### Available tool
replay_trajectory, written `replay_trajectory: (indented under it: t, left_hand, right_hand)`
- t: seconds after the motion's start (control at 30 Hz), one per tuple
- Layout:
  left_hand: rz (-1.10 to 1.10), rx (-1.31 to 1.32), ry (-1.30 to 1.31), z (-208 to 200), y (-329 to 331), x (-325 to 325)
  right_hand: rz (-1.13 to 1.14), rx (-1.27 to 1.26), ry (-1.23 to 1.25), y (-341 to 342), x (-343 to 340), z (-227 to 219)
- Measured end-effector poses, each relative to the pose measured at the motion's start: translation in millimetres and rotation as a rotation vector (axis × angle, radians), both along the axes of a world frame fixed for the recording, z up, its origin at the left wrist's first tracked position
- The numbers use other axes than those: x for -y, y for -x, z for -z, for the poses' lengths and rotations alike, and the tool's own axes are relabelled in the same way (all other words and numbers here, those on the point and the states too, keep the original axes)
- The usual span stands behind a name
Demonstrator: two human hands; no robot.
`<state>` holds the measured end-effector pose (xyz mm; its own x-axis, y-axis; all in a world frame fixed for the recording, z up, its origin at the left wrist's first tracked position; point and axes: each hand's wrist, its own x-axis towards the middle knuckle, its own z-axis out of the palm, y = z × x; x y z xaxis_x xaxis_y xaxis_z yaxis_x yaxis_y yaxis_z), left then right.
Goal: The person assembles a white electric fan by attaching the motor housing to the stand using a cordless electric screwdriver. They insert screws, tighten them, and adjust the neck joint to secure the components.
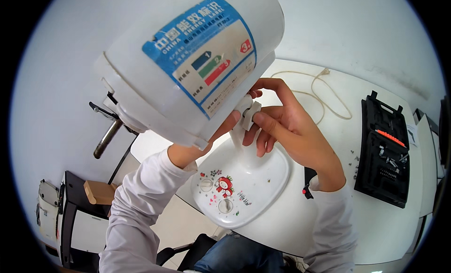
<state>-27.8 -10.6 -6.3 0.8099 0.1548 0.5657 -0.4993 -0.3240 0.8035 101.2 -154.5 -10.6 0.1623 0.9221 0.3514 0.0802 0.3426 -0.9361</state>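
A white desk fan's motor housing [131, 89], tilted and bearing a blue energy label, fills the upper middle of the view. A bare metal shaft [108, 139] sticks out on its left. Below, the white neck [242, 148] rises from an oval base [256, 193] with two knobs and a cartoon print. My left hand [224, 128], partly hidden under the housing, is closed around the top of the neck. My right hand [298, 132] pinches a small white plastic piece [251, 117] at the joint between thumb and fingers.
A black tool case [385, 153] lies unfolded on the white table [324, 226] at the right, with several small screws [355, 160] beside it. A pale cord [324, 96] loops behind my right hand. Left of the table are a cardboard box [99, 193] and a dark cabinet [73, 193].
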Motion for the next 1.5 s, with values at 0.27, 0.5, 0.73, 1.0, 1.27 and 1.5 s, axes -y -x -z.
replay_trajectory:
  t: [0.27, 0.5, 0.73, 1.0, 1.27, 1.5]
  left_hand:
    - [-0.007, -0.003, 0.008, -0.1, -0.6, -3.4]
    - [-0.171, 0.005, -0.009, 0.6, -2.1, 2.8]
    - [0.018, -0.031, 0.023, -2.1, -0.2, -1.2]
    - [-0.108, -0.007, 0.047, -1.4, -1.9, 3.8]
    - [-0.123, 0.008, 0.043, -1.6, -1.2, 4.8]
    - [-0.101, 0.019, 0.065, -0.1, -2.9, 4.1]
  right_hand:
    - [0.019, -0.004, -0.01, -4.7, 3.6, -0.9]
    - [0.502, 0.566, -0.323, 5.3, -4.7, 13.4]
    - [0.618, 0.565, -0.435, 11.6, -13.8, 22.0]
    - [0.68, 0.636, -0.388, 12.6, -10.9, 17.1]
    - [0.722, 0.762, -0.553, 6.9, -9.5, 15.1]
    - [0.716, 0.767, -0.58, 3.9, -10.8, 17.0]
